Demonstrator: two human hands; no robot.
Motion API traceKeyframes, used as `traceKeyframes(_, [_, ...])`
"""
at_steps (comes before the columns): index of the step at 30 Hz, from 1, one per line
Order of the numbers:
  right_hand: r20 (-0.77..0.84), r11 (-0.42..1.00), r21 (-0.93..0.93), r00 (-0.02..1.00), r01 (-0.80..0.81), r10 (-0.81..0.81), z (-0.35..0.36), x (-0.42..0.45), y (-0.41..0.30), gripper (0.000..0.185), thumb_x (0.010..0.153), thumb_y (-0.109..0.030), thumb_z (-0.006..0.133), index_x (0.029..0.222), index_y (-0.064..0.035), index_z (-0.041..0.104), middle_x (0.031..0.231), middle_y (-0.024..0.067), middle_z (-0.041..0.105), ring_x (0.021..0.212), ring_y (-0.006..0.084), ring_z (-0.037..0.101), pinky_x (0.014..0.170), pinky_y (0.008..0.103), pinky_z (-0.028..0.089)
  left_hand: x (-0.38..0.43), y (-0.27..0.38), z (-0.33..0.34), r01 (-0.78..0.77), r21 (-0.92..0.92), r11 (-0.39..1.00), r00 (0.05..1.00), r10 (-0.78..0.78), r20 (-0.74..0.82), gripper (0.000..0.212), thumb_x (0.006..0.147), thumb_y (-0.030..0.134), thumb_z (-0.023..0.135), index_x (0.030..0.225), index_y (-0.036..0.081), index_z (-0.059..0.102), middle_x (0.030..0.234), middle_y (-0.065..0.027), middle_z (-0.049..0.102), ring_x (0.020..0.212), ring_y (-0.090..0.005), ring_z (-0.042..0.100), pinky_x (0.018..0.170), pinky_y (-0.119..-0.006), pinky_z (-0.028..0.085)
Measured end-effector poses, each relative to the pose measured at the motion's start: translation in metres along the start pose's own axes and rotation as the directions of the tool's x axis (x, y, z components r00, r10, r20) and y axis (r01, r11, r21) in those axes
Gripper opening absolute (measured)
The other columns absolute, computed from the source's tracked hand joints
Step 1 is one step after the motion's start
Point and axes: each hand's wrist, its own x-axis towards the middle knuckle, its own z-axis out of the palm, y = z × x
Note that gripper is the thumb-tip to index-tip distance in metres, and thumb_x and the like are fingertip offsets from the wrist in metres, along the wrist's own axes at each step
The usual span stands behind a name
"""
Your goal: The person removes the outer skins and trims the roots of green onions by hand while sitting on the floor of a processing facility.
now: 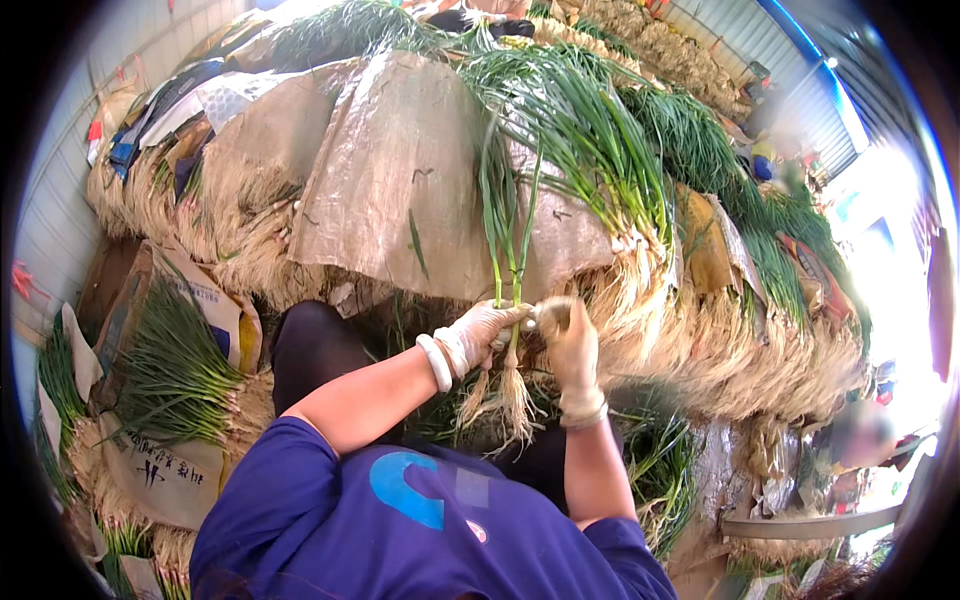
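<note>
My left hand (484, 332), in a thin pale glove, is closed around a few green onions (517, 270). Their leaves point away from me and their long roots hang below my fingers. Close to its right, my right hand (572, 349), also gloved, is raised beside the stems; its fingers are blurred, and whether they pinch anything cannot be told. A large bunch of green onions (634, 217) lies just beyond my right hand on a woven plastic sack (405, 172), with roots hanging over the edge.
Stacked green onions with pale roots (750, 360) extend along the right. More bunches (184, 367) and sacks (161, 480) lie at the left. Loose leaves (660, 465) are low beside my right arm. A metal bar (814, 525) is at the lower right, near a blurred person (859, 435).
</note>
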Motion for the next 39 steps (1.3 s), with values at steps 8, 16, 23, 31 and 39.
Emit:
traceKeyframes(8, [0.044, 0.949, 0.147, 0.960, -0.280, 0.276, 0.056, 0.032, -0.002, 0.023, 0.093, -0.025, 0.056, 0.090, -0.0031, 0.061, 0.068, 0.0087, 0.062, 0.056, 0.0141, 0.056, 0.049, 0.0311, 0.045, -0.023, -0.016, 0.013, -0.096, 0.072, 0.993, 0.960, 0.112, -0.256, 0.018, 0.091, 0.023, 0.061, 0.090, 0.006, 0.062, 0.070, -0.0015, 0.058, 0.044, -0.0069, 0.041, 0.038, -0.032, 0.046])
traceKeyframes(16, [0.357, 0.795, -0.492, 0.915, 0.355, -0.188, 0.034, -0.021, 0.072, 0.008, 0.086, -0.015, 0.055, 0.085, -0.0096, 0.060, 0.074, 0.0070, 0.058, 0.070, 0.0242, 0.063, 0.058, 0.0364, 0.052, -0.035, 0.005, 0.005, -0.305, 0.251, 0.919, 0.922, 0.351, -0.165, 0.023, 0.092, 0.022, 0.060, 0.104, 0.002, 0.064, 0.080, -0.0055, 0.066, 0.052, -0.0059, 0.046, 0.043, -0.023, 0.047])
traceKeyframes(23, [0.121, 0.931, -0.271, 0.968, 0.244, -0.219, -0.031, 0.062, 0.047, 0.020, 0.094, -0.013, 0.046, 0.105, -0.0102, 0.063, 0.087, 0.0075, 0.066, 0.080, 0.0185, 0.064, 0.070, 0.0287, 0.053, -0.049, 0.044, 0.031, -0.310, 0.151, 0.938, 0.911, 0.339, -0.235, 0.024, 0.089, 0.025, 0.064, 0.103, 0.006, 0.065, 0.064, 0.0032, 0.056, 0.046, -0.0039, 0.047, 0.041, -0.019, 0.033])
traceKeyframes(31, [0.010, 0.641, -0.761, 0.990, 0.098, -0.140, -0.059, 0.138, 0.064, 0.025, 0.089, -0.017, 0.061, 0.111, -0.0061, 0.059, 0.079, 0.0076, 0.060, 0.070, 0.0175, 0.058, 0.059, 0.0258, 0.050, -0.015, 0.042, 0.034, -0.235, 0.173, 0.957, 0.963, 0.253, -0.094, 0.032, 0.085, 0.026, 0.069, 0.112, 0.009, 0.063, 0.073, 0.0071, 0.052, 0.051, -0.0005, 0.036, 0.045, -0.015, 0.028])
traceKeyframes(39, [-0.005, 0.994, -0.054, 0.995, -0.099, 0.099, -0.002, 0.028, -0.023, 0.024, 0.088, -0.028, 0.064, 0.100, -0.0076, 0.059, 0.085, 0.0099, 0.065, 0.076, 0.0178, 0.063, 0.069, 0.0318, 0.051, -0.010, 0.027, 0.019, -0.192, 0.162, 0.968, 0.976, 0.205, -0.069, 0.026, 0.087, 0.029, 0.065, 0.103, 0.008, 0.065, 0.074, 0.0041, 0.058, 0.058, -0.0032, 0.046, 0.051, -0.017, 0.031])
